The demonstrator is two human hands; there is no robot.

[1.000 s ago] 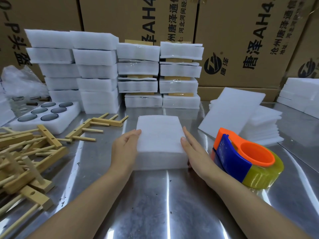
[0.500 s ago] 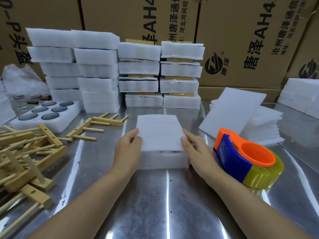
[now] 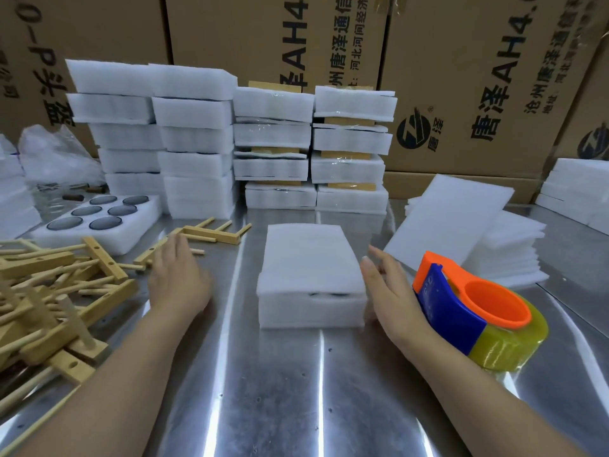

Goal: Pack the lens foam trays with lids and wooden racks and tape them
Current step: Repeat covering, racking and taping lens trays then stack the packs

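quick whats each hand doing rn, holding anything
Left hand: open, holding nothing, near the wooden racks.
Right hand: open, holding nothing, beside the lidded foam tray.

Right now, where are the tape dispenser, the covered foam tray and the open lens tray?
tape dispenser [image 3: 494, 303]: head view, orange core.
covered foam tray [image 3: 309, 255]: head view, lid top.
open lens tray [image 3: 141, 223]: head view, bare foam corner.

Stainless steel table [image 3: 280, 390], streaked with glare. A lidded foam tray [image 3: 309, 258] is set at mid-table. Left of that tray, wooden racks [image 3: 49, 291] are heaped, with an open tray of six dark lenses [image 3: 95, 219] placed behind them. Behind the lidded tray, plain foam stacks [image 3: 194, 143] and taped packs [image 3: 313, 143] are stacked. To its right, a tape dispenser [image 3: 478, 311] and foam lid sheets [image 3: 507, 252] are laid.
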